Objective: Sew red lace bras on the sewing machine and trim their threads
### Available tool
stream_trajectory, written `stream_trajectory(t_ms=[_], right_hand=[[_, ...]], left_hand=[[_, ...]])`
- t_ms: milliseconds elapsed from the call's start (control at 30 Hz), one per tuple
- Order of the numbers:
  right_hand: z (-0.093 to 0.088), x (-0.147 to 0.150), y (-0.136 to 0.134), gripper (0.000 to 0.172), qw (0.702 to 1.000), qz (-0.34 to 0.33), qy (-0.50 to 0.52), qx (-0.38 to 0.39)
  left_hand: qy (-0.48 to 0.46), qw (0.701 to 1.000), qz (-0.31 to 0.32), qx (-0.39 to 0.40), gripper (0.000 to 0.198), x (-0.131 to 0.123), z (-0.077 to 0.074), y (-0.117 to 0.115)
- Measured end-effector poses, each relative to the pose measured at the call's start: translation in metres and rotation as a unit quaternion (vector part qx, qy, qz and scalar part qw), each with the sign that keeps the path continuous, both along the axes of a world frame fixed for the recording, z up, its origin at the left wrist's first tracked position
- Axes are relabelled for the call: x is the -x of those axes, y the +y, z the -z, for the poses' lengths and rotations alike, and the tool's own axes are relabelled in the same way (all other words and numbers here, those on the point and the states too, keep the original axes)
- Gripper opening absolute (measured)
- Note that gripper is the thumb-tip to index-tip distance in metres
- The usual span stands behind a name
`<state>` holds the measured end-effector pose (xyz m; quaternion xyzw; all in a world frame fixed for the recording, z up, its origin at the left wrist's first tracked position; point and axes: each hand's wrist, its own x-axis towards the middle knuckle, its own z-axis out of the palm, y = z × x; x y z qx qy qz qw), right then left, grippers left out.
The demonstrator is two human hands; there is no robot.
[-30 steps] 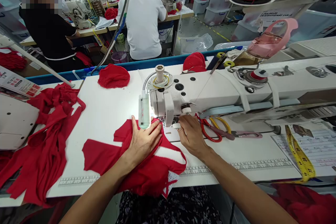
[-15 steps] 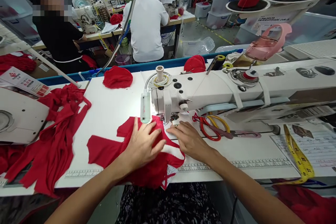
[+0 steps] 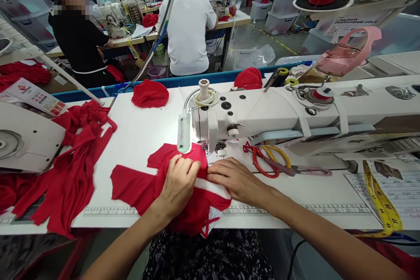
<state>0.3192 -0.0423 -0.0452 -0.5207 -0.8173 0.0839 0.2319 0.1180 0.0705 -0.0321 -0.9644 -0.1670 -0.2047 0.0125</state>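
Observation:
Red fabric (image 3: 134, 186) with a white strip lies spread on the sewing machine table. Its upper edge reaches under the needle area of the white sewing machine (image 3: 252, 116). On top of the cloth, my left hand (image 3: 179, 186) has its fingers bent and drawn together, gripping a fold. My right hand (image 3: 238, 181) is at the cloth's right edge, fingers pressed together over it just below the presser foot; its thumb is mostly hidden. A small lamp (image 3: 184, 133) lights the cloth from beside the machine head.
Red-handled scissors (image 3: 262, 162) lie right of the needle. A yellow tape measure (image 3: 380, 201) hangs over the front edge. Long red strips (image 3: 78, 170) are heaped at left beside another machine (image 3: 28, 138). Two people sit ahead, beyond the blue trough (image 3: 183, 82).
My left hand has gone from flat with spread fingers to a curled grip on the cloth. My right hand has drawn slightly back from the presser foot. The view has shifted a little.

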Motion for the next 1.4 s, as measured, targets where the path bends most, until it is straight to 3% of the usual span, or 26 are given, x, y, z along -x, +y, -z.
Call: stream_trajectory(t_ms=[100,267,500,867,1067,1233,1400], right_hand=[[0.003,-0.001,0.003,0.035,1.0,0.0,0.027,-0.005],[0.005,0.0,0.001,0.038,0.999,-0.003,0.05,-0.021],[0.005,-0.001,0.002,0.034,0.998,-0.006,0.058,-0.035],[0.006,-0.002,0.001,0.037,0.998,0.003,0.045,-0.036],[0.008,-0.003,0.002,0.038,0.996,0.067,0.046,-0.05],[0.009,-0.006,0.007,0.019,0.974,0.193,0.075,-0.092],[0.007,-0.004,0.016,0.022,0.986,0.16,0.035,-0.033]], left_hand=[[0.028,1.0,0.012,0.002,0.03,-0.001,0.002,0.002],[-0.014,0.999,0.033,0.013,0.03,-0.001,0.002,-0.002],[0.048,0.995,0.015,0.08,0.036,-0.004,0.0,-0.003],[0.012,0.998,0.053,-0.019,0.03,-0.008,0.012,-0.009],[0.009,0.997,0.056,-0.051,0.029,-0.016,0.016,0.005],[0.0,0.998,0.045,-0.035,0.032,-0.016,0.022,0.007],[0.002,0.999,0.038,-0.009,0.03,-0.012,0.024,0.01]])
